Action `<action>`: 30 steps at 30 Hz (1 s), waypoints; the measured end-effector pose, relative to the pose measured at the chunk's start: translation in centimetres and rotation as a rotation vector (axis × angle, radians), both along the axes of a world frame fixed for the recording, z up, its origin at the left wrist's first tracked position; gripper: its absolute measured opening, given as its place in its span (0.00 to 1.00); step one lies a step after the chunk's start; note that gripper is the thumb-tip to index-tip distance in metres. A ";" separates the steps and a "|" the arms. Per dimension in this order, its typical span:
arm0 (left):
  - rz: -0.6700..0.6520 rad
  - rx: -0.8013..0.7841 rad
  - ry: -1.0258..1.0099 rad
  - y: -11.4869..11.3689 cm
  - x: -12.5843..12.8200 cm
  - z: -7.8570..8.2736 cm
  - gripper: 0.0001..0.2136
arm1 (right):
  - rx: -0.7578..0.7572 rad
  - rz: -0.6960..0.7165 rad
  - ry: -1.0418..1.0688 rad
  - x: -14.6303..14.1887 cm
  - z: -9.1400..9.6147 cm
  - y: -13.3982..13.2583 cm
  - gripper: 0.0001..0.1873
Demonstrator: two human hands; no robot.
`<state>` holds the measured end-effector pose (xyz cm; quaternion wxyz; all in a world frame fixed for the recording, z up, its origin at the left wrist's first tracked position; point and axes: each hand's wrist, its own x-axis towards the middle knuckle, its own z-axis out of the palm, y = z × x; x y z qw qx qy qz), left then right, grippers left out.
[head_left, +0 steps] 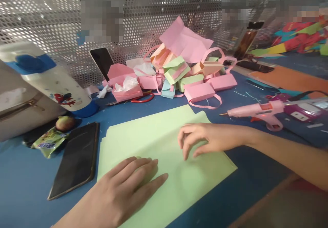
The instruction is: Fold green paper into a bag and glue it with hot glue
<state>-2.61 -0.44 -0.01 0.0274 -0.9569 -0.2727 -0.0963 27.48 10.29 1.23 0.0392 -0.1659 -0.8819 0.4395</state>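
A light green paper sheet (156, 139), folded over on itself, lies on the blue table (25, 180) in front of me. My left hand (128, 183) rests flat on its near left part, fingers stretched out and together. My right hand (202, 141) presses on the sheet's right half with curled fingertips and holds nothing.
A black phone (77, 158) lies left of the sheet, beside a snack packet (48, 141) and a small fruit (65, 122). A white bottle (48, 77) and a grey bag stand at the far left. A pile of paper baskets (184, 74), red scissors (143, 98) and a pink glue gun (258, 113) lie behind.
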 end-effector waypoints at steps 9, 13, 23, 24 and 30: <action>0.138 0.219 0.027 -1.7 2.8 0.1 0.16 | 0.106 -0.092 -0.109 0.2 0.6 -0.5 0.07; 0.231 0.299 0.151 -3.0 4.2 -0.2 0.16 | 0.152 -0.073 -0.100 0.2 0.7 -0.7 0.08; 0.309 0.172 0.176 -2.0 8.3 1.0 0.11 | 0.091 -0.087 0.003 0.5 0.0 0.3 0.06; 0.308 0.160 0.156 -1.6 8.6 1.2 0.10 | 0.093 -0.090 0.008 0.5 -0.1 0.3 0.06; 0.281 0.068 -0.023 -0.2 9.3 0.3 0.07 | 0.088 -0.114 0.029 0.5 -0.1 0.3 0.05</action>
